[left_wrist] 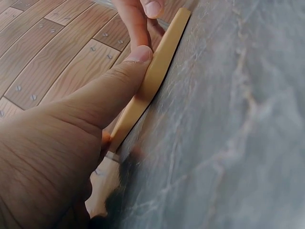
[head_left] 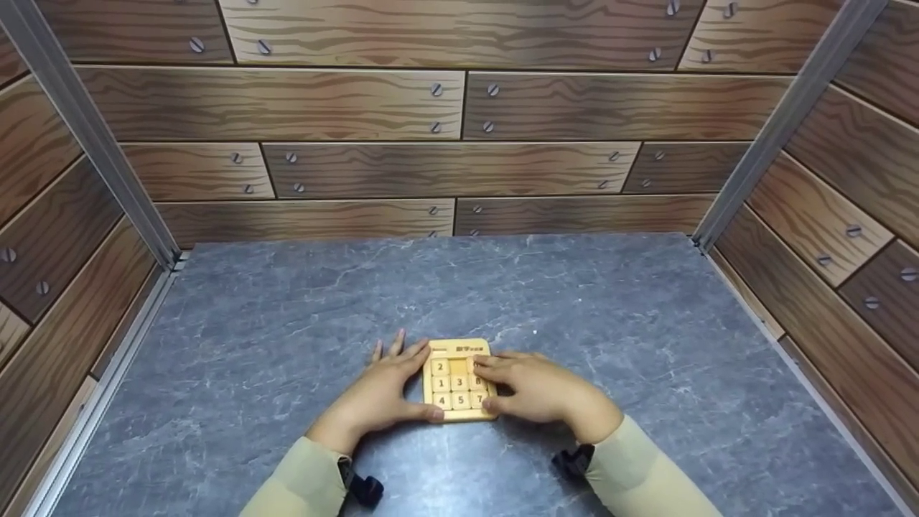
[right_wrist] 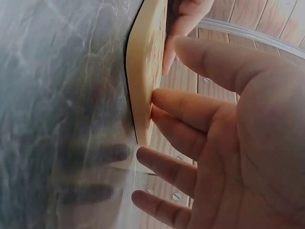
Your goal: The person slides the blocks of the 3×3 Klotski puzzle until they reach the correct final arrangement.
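Note:
A yellow number slide puzzle lies flat on the table, its numbered tiles facing up. The top middle slot shows as a gap, with the 2 tile left of it. My left hand holds the frame along its left side, index finger at the upper corner and thumb on the lower one. From the right, my right hand reaches over with extended fingertips on the upper right tile, partly hiding it. Its thumb is by the 7 tile; in the right wrist view that thumb stands raised above the puzzle's surface.
The puzzle rests on a grey marbled tabletop near its front. Wood-plank patterned walls enclose the back and both sides, with metal posts at the corners. Black wrist straps sit at the sleeve cuffs.

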A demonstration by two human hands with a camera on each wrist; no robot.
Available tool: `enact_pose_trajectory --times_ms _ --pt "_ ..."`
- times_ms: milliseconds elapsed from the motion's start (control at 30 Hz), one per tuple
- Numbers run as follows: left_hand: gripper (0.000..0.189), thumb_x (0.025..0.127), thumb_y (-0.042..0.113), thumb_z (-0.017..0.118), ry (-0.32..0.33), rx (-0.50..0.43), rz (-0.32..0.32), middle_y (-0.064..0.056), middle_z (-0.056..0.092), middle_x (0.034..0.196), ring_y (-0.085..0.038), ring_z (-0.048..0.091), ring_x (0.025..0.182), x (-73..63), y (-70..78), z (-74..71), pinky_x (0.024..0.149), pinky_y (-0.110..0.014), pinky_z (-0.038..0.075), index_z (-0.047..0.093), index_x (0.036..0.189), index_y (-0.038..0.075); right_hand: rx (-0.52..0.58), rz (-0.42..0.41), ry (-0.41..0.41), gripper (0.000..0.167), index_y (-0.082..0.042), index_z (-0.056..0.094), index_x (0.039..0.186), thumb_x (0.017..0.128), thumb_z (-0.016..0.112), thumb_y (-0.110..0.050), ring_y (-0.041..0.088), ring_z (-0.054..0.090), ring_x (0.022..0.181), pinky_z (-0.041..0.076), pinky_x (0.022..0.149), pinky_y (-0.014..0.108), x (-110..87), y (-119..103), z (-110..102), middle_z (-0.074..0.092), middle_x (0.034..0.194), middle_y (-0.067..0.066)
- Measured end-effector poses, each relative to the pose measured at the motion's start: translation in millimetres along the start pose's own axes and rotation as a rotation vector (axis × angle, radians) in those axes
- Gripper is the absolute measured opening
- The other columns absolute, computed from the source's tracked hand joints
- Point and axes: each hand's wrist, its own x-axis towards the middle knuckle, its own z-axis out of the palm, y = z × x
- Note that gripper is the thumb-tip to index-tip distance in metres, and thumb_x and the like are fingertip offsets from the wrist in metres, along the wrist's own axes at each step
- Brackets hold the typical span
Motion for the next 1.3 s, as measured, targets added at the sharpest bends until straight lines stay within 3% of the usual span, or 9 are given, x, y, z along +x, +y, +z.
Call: enact_pose_trajectory --times_ms 267,600,1033,1300 --pt "0.121 0.083 0.064 0.094 -0.011 -0.052 0.011 -0.006 0.027 0.189 -0.038 0.006 0.180 -2.1 -1.8 -1.4 0.146 -0.067 0.004 0.039 0.176 0.010 -0.090 -0.054 0.014 0.068 -0.016 0.056 0.168 0.108 0.071 -0.045 0.034 0.049 0.166 0.036 0.140 0.063 -2.3 -11.3 -1.0 0.047 0.181 0.002" --pt "0.114 0.085 0.062 0.094 -0.012 -0.076 0.038 -0.005 0.030 0.188 -0.039 0.022 0.177 -5.2 -0.3 1.5 0.144 -0.065 0.020 0.045 0.172 0.007 -0.122 -0.099 -0.055 0.072 -0.019 0.054 0.169 0.108 0.070 -0.053 0.031 0.035 0.174 0.030 0.141 0.068 -11.7 -30.6 5.4 0.043 0.183 -0.003" --pt "0.110 0.087 0.060 0.093 -0.018 -0.032 0.066 -0.011 0.033 0.186 -0.045 0.032 0.173 -3.2 5.1 -0.3 0.143 -0.064 0.024 0.047 0.170 0.005 -0.076 -0.088 -0.037 0.082 -0.021 0.040 0.177 0.109 0.067 -0.057 0.034 0.016 0.179 0.014 0.145 0.066 1.2 -8.7 11.9 0.026 0.189 -0.006" --pt "0.110 0.087 0.060 0.094 -0.008 -0.031 0.073 -0.012 0.034 0.185 -0.045 0.033 0.173 -1.9 4.9 -1.3 0.144 -0.063 0.025 0.048 0.170 0.004 -0.062 -0.086 -0.064 0.097 -0.017 0.029 0.181 0.106 0.068 -0.064 0.032 0.016 0.179 0.016 0.146 0.063 -2.6 -11.6 7.6 0.015 0.192 -0.003"
